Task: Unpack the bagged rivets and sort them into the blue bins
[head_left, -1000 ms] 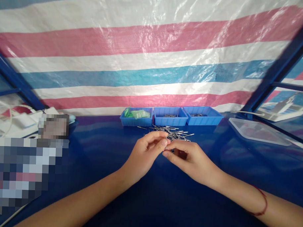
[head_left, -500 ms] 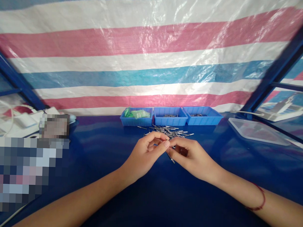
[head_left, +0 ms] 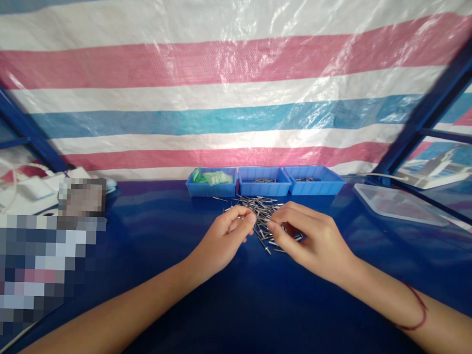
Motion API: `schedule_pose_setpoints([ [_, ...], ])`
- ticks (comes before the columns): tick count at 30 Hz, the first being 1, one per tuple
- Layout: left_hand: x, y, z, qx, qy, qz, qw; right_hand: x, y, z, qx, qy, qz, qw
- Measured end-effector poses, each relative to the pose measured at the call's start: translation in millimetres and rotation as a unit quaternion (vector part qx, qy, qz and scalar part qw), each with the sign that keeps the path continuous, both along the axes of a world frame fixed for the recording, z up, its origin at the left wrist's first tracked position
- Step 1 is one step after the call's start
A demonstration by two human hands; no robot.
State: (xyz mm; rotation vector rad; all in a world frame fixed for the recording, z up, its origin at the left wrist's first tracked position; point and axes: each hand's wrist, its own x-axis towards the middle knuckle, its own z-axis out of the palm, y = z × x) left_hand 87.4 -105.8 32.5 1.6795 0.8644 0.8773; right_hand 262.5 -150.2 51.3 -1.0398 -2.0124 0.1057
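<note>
On blue table point(head_left: 231, 301), left hand point(head_left: 224, 241) pinches something tiny, indistinct; right hand point(head_left: 315, 241) fingers curled onto pin pile point(head_left: 260, 206).

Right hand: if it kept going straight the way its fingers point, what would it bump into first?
Probably the pile of metal pins; the right hand already reaches into it, toward the left hand.

Both bare forearms reach in from the near edge of the tabletop and converge toward its middle. The left hand point(head_left: 226, 237) is curled, thumb meeting fingertips. The right hand point(head_left: 311, 236) arches palm-down, fingers bent, a red string around its wrist.
</note>
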Motion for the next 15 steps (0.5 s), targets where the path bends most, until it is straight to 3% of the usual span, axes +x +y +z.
schedule_pose_setpoints([
  [3, -5, 3, 6.5, 0.038, 0.079, 0.014, 0.996, 8, 13, -1.2, -0.072, 0.065, -0.042, 0.994],
  [5, -11, 8, 12.8, 0.093, 0.163, 0.034, 0.982, 25, 30, -3.3, -0.093, 0.133, -0.118, 0.980],
  [7, -20, 15, 19.3, 0.182, 0.264, 0.019, 0.947, 49, 49, -5.7, -0.089, 0.158, -0.227, 0.957],
  [9, -29, 21, 24.3, 0.247, 0.343, -0.008, 0.906, 77, 66, -8.3, -0.072, 0.130, -0.330, 0.932],
  [11, -37, 26, 27.0, 0.267, 0.396, -0.032, 0.878, 101, 78, -11.6, -0.038, 0.074, -0.402, 0.912],
  [15, -45, 27, 27.5, 0.239, 0.453, -0.065, 0.856, 121, 87, -18.6, -0.025, 0.013, -0.421, 0.907],
])
